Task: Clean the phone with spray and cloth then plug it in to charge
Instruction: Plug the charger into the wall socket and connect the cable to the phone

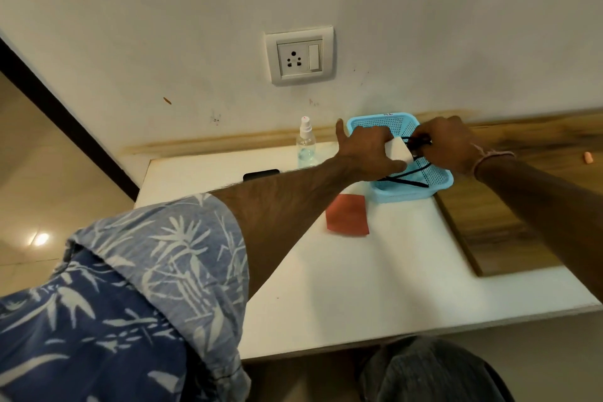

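1. While both arms reach over the basket (401, 196), the left grip (368, 153) is wrapped round a white charger (399, 152), forefinger sticking out. The right grip (447, 147) pinches the black cable (417, 184), part of which lies in the basket.
2. From that I judge the step in hand to be fetching the charger for the plug-in. Whether the wiping is finished cannot be told from how spray and cloth lie.
3. The phone (261, 174) lies flat on the surface (359, 271), left of the basket and near the spray (306, 143), partly hidden behind the left forearm. No cable reaches it.
4. The next move likely calls for lifting the cable free without dragging the light basket, then turning the charger to face the socket (300, 55) on the wall above, which is unoccupied. After that, the cable end goes to the phone. The pins are not visible.
5. The surface is white and set against the wall (195, 10). The spray stands upright at the back, and a red cloth (347, 214) lies flat just in front of the basket. To the right is a wooden panel (489, 222) with a small orange thing (587, 157) on it.
6. The pale wall is scuffed, and the tiled floor (32, 173) to the left reflects a lamp.
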Action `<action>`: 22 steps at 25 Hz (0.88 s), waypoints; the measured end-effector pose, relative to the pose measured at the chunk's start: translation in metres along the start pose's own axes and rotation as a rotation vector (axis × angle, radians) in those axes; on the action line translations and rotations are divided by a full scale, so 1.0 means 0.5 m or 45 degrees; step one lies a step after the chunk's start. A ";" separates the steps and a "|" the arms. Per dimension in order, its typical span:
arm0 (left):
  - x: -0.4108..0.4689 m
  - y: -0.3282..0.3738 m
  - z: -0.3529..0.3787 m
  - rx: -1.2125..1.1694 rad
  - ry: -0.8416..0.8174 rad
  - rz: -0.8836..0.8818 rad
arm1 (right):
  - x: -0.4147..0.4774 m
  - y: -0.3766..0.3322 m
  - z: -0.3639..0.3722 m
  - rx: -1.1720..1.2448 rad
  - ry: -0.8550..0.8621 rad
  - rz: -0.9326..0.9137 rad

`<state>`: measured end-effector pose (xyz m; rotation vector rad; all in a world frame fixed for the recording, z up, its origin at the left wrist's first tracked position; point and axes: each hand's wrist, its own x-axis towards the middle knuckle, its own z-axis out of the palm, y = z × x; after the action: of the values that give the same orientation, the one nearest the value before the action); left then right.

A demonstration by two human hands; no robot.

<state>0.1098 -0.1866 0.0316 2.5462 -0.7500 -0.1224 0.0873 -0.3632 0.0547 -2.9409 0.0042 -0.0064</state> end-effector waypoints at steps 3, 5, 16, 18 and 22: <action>-0.030 0.012 -0.043 -0.121 0.131 -0.022 | -0.023 -0.021 -0.048 0.187 0.072 -0.038; -0.056 0.017 -0.071 -0.316 0.208 -0.037 | -0.040 -0.041 -0.074 0.249 0.124 -0.049; -0.220 -0.054 -0.087 -1.382 0.470 -0.421 | -0.120 -0.160 -0.040 1.759 0.092 0.247; -0.246 -0.064 -0.077 -1.549 0.500 -0.473 | -0.133 -0.172 -0.016 2.157 -0.016 0.345; -0.283 -0.070 -0.071 -1.851 0.559 -0.576 | -0.163 -0.195 0.036 2.365 -0.014 0.381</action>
<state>0.0146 -0.0707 0.0397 1.1939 0.1556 -0.1610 0.0063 -0.2640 0.0563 -1.0650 0.2663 0.0319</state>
